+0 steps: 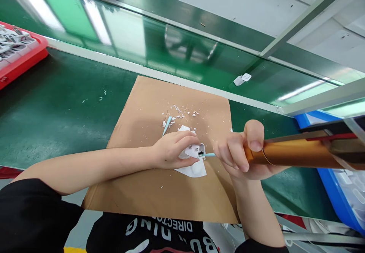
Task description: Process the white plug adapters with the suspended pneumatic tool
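Observation:
My left hand (178, 148) is closed around a small white plastic housing (192, 151), held over the cardboard. A dark inner part shows at the housing's right end. My right hand (242, 152) grips a gold cylindrical tool (296, 152), which runs out to the right edge of the view. From the right fingers a thin light-blue rod (210, 155) points left, its end at the housing's opening. Whether rod and tool are joined is hidden by the fingers. Under the left hand lies a white sheet (196, 171), and beyond it a loose light-blue pointed stick (167, 125).
White shavings (178, 111) are scattered on the cardboard sheet (159, 196), which covers part of the green table (57, 108). A red tray (40, 49) of parts stands left, blue bins (332, 190) right. A metal-framed shelf (194, 83) runs behind, with a white piece (242, 79) on it.

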`<state>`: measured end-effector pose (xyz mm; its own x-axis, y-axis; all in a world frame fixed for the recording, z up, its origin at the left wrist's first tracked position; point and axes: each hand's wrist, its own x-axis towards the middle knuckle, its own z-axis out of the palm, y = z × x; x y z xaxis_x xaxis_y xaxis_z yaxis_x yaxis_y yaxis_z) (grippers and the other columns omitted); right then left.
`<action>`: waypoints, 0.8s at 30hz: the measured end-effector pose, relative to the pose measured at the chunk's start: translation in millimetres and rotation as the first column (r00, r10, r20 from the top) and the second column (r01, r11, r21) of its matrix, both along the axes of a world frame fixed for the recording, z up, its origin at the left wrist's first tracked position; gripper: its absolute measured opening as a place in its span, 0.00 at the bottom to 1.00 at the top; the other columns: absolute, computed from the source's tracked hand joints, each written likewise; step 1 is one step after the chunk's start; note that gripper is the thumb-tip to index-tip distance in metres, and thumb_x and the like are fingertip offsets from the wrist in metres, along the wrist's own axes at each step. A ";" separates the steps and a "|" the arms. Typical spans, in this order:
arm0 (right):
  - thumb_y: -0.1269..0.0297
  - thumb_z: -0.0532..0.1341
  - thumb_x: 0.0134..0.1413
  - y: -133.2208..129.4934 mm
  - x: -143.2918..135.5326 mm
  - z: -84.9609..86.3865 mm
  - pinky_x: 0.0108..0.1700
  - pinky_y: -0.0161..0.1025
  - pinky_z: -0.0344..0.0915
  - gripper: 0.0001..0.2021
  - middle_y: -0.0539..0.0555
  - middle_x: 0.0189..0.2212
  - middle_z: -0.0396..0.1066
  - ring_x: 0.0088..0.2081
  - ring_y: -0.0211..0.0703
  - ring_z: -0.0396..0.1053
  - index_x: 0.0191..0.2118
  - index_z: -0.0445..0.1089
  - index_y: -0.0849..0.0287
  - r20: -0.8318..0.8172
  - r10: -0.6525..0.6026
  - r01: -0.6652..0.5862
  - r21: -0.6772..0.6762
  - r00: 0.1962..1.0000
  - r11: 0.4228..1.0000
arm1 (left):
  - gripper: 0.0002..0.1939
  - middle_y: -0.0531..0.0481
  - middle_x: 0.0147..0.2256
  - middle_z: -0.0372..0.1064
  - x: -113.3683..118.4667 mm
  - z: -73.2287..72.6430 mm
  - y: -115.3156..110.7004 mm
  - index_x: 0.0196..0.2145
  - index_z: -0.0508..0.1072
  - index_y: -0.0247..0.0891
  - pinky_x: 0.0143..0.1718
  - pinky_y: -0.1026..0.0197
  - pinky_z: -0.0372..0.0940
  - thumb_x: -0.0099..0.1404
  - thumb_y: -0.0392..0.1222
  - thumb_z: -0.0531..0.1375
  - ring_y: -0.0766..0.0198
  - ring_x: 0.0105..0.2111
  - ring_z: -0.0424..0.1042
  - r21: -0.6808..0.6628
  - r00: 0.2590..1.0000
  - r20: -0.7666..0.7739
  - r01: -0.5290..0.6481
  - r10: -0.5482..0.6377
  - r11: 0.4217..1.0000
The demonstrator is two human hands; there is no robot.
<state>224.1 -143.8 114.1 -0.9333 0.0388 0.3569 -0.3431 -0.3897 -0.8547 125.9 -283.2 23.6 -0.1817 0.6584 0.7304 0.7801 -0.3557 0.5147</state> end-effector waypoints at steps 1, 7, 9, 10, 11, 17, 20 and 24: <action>0.45 0.54 0.54 0.1 0.3 -0.2 0.16 0.32 0.46 0.13 0.40 0.09 0.51 0.09 0.32 0.41 0.29 0.63 0.48 0.001 -0.006 0.006 0.000 1.000 1.000 | 0.15 0.46 0.35 0.70 0.0 -0.1 0.0 0.46 0.61 0.37 0.33 0.62 0.70 0.64 0.45 0.59 0.62 0.34 0.73 -0.001 1.000 -0.001 -0.001 0.001 1.000; 0.44 0.53 0.55 -0.7 -0.2 -0.5 0.16 0.32 0.46 0.15 0.40 0.10 0.51 0.10 0.30 0.41 0.29 0.64 0.49 0.010 0.018 -0.018 -0.005 1.000 1.000 | 0.15 0.46 0.35 0.70 0.0 0.0 0.2 0.45 0.61 0.38 0.31 0.63 0.70 0.64 0.45 0.59 0.63 0.33 0.72 -0.007 1.000 0.000 -0.003 0.003 1.000; 0.44 0.53 0.55 -0.9 -0.8 -0.6 0.16 0.32 0.45 0.16 0.40 0.11 0.51 0.10 0.30 0.41 0.29 0.64 0.49 0.000 0.028 -0.028 -0.011 1.000 1.000 | 0.15 0.46 0.35 0.70 0.0 0.1 0.4 0.45 0.61 0.37 0.30 0.63 0.69 0.63 0.44 0.59 0.62 0.33 0.72 -0.001 1.000 -0.001 -0.001 0.001 1.000; 0.44 0.52 0.56 -0.9 -1.1 -0.7 0.16 0.32 0.45 0.16 0.40 0.11 0.51 0.10 0.30 0.42 0.30 0.64 0.50 -0.013 0.034 -0.034 -0.014 0.999 0.999 | 0.15 0.45 0.35 0.70 0.0 0.1 0.5 0.44 0.61 0.37 0.30 0.63 0.69 0.63 0.44 0.60 0.62 0.33 0.72 0.001 1.000 -0.002 -0.001 0.001 1.000; 0.45 0.52 0.56 -0.8 -1.3 -0.8 0.16 0.32 0.45 0.16 0.41 0.11 0.51 0.10 0.30 0.42 0.30 0.64 0.50 -0.026 0.040 -0.040 -0.016 0.999 0.999 | 0.15 0.45 0.35 0.70 0.0 0.2 0.6 0.44 0.60 0.37 0.30 0.63 0.69 0.63 0.43 0.60 0.62 0.33 0.72 0.003 1.000 -0.004 0.000 0.000 1.000; 0.44 0.51 0.57 0.6 -0.3 -2.1 0.16 0.32 0.45 0.17 0.42 0.12 0.52 0.11 0.30 0.43 0.34 0.66 0.51 -0.053 0.068 -0.070 -0.030 0.996 0.997 | 0.15 0.46 0.35 0.70 0.3 0.6 -0.5 0.44 0.60 0.37 0.30 0.63 0.69 0.64 0.44 0.59 0.63 0.33 0.72 -0.024 1.000 0.002 0.006 -0.005 1.000; 0.43 0.52 0.57 0.5 0.5 -2.9 0.17 0.32 0.45 0.18 0.42 0.13 0.52 0.12 0.30 0.44 0.35 0.66 0.51 -0.051 0.089 -0.091 -0.037 0.995 0.995 | 0.14 0.46 0.35 0.70 -0.8 -0.4 -0.5 0.44 0.60 0.37 0.30 0.64 0.69 0.64 0.44 0.59 0.63 0.34 0.72 -0.043 1.000 0.005 0.015 -0.014 0.999; 0.43 0.51 0.57 0.8 0.1 -5.4 0.17 0.32 0.46 0.19 0.43 0.14 0.54 0.13 0.31 0.45 0.36 0.67 0.53 -0.066 0.082 -0.086 -0.060 0.994 0.995 | 0.14 0.46 0.36 0.70 -1.2 -1.9 -0.2 0.44 0.60 0.38 0.31 0.62 0.68 0.63 0.43 0.58 0.62 0.35 0.72 -0.069 1.000 0.002 -0.002 0.002 0.998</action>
<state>224.1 -143.0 108.7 -0.9097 -0.0143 0.4151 -0.3600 -0.4714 -0.8051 124.7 -283.4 21.7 -0.1846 0.7069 0.6828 0.7794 -0.3179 0.5398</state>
